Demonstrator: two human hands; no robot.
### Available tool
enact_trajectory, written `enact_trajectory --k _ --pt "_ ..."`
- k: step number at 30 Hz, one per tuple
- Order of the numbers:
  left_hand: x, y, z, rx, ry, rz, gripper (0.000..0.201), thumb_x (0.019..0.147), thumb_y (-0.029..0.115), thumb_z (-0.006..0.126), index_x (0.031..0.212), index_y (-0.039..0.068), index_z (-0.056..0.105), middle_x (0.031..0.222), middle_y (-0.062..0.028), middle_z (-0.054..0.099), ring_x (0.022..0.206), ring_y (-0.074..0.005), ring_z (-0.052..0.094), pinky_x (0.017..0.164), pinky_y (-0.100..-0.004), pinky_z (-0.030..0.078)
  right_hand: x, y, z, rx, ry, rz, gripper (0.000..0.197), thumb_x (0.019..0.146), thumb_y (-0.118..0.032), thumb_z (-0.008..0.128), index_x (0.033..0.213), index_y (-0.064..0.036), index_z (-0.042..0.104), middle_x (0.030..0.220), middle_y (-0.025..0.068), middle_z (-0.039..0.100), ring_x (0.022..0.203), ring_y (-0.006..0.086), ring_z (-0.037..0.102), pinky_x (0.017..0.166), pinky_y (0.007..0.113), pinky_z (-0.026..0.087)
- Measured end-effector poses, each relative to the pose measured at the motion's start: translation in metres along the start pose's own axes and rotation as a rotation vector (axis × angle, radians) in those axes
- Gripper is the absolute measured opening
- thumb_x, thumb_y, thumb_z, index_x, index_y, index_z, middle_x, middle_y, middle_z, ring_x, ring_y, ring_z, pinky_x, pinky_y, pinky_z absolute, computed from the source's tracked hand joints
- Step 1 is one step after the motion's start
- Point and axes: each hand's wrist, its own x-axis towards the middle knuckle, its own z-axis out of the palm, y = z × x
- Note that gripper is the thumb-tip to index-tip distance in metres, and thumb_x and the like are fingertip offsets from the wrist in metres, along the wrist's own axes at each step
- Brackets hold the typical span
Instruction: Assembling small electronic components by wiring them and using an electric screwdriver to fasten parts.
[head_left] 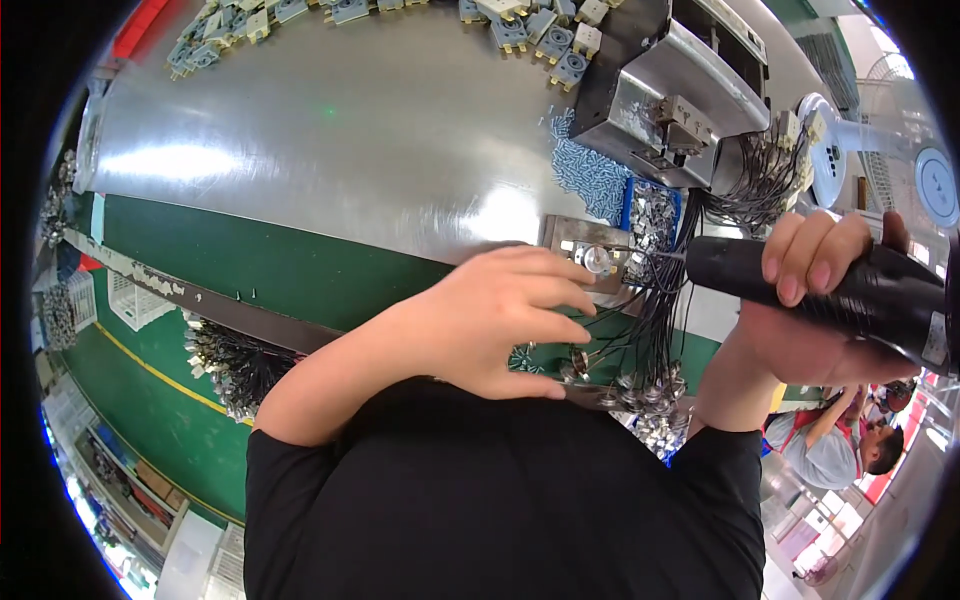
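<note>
My right hand is wrapped round a black power screwdriver, held sideways with its thin bit pointing left. That bit ends close to a small metal fixture at the table's near edge. On the fixture sits a round, pale, shiny part; its exact kind I cannot make out. My left hand hovers just left of it, fingers spread and curved, with nothing visible in them. Black cables with round metal ends hang over the edge between my hands.
Loose bluish screws lie beyond the fixture, beside a blue tray of small metal parts. A metal machine stands at the far right. Grey and white socket-like parts line the back of the steel table. Another person is at right.
</note>
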Motion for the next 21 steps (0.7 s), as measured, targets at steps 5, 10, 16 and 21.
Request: enact_trajectory --k 5,10,16,21 --pt "0.017 -0.009 -0.005 -0.112 0.224 0.036 0.048 0.074 0.026 0.097 0.113 0.006 0.077 0.113 -0.0078 0.077 0.1 -0.0309 0.073 0.088 -0.0432 0.059 0.014 -0.004 -0.014 -0.037 -0.057 0.005 0.121 0.09 -0.098 0.043 0.159 0.0016 0.045 0.086 0.0064 0.054 0.065 0.0177 0.049 0.061 0.035 0.041" --pt "0.042 -0.017 0.005 0.179 0.26 -0.127 0.05 0.076 0.025 0.095 0.118 0.006 0.076 0.115 -0.0109 0.076 0.101 -0.0321 0.074 0.088 -0.0424 0.06 0.029 -0.004 -0.018 -0.03 0.1 -0.007 0.119 0.091 -0.096 0.042 0.158 0.0022 0.043 0.087 0.0086 0.055 0.067 0.02 0.051 0.063 0.037 0.042" --pt "0.033 -0.035 0.018 0.073 0.202 -0.184 0.032 0.079 0.014 0.093 0.106 0.006 0.078 0.114 -0.0069 0.077 0.104 -0.0279 0.075 0.09 -0.0405 0.061 0.051 0.012 -0.038 -0.045 0.13 -0.091 0.119 0.09 -0.098 0.037 0.155 0.0014 0.046 0.088 0.0113 0.061 0.069 0.0224 0.057 0.068 0.042 0.047" --pt "0.036 -0.04 0.019 0.041 0.191 -0.181 0.032 0.08 0.015 0.093 0.106 0.006 0.078 0.114 -0.0065 0.077 0.105 -0.0271 0.076 0.091 -0.0402 0.061 0.059 0.026 -0.039 -0.067 0.21 -0.105 0.121 0.09 -0.099 0.03 0.152 0.003 0.046 0.083 0.0116 0.06 0.066 0.0224 0.056 0.063 0.042 0.047"
